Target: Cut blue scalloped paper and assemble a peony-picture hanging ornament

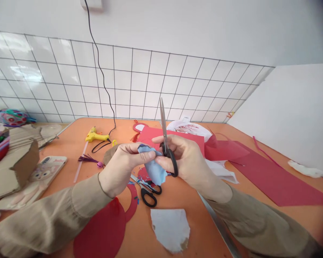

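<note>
Between finger and thumb, my left hand [123, 161] pinches a crumpled piece of light blue paper [154, 171] with a dark upper edge. My right hand [187, 161] has the black handle of a pair of scissors [163, 125] in its fingers, the blades pointing up and away from the paper. The right thumb also touches the paper's edge. Below the hands, a second pair of black-handled scissors [148, 197] lies on the table by a red ring [132, 202] and small blue scraps. A torn whitish piece [171, 229] and a red disc [102, 229] lie closer to me.
A yellow glue gun [95, 135] with a black cord stands at the back left. Cardboard [13, 168] and a phone [47, 172] in a patterned case are at left. Red sheets [280, 175] and a white plastic bag [187, 125] lie right and behind.
</note>
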Motion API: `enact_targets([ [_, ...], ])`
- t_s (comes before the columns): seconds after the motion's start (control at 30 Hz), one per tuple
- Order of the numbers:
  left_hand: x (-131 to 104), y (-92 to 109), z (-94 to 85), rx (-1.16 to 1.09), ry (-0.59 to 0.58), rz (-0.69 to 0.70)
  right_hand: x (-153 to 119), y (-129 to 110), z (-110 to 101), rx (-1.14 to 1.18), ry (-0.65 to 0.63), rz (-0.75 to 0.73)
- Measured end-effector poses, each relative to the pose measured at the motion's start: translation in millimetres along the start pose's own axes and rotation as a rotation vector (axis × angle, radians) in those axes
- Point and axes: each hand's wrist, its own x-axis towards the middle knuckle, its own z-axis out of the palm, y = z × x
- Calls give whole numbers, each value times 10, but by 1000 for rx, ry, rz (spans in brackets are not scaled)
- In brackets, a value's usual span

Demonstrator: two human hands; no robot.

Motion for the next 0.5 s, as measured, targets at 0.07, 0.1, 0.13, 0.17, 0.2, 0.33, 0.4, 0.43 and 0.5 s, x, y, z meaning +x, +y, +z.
enact_targets([
  [0.07, 5, -3, -9, -11, 6, -10, 5, 9, -3, 3, 6, -12],
  [0.1, 8, -4, -14, -19, 8, -12, 8, 12, -4, 6, 7, -16],
  [0.13, 10, -5, -18, -25, 11, -14, 11, 14, -5, 10, 6, -18],
  [0.17, 13, -5, -21, -30, 14, -17, 13, 14, -5, 14, 4, -18],
  [0.2, 16, -4, -23, -35, 20, -18, 15, 12, -6, 17, 5, -16],
  [0.33, 24, 1, -20, -93, 71, -16, 19, 8, -10, 13, 12, -24],
  [0.4, 27, 0, -17, -114, 88, -17, 20, 15, -12, 8, 12, -28],
  [0.43, 29, -2, -18, -117, 91, -16, 22, 21, -13, 6, 9, -26],
  [0.5, 34, -8, -23, -109, 78, -5, 28, 36, -14, 6, -2, -9],
])
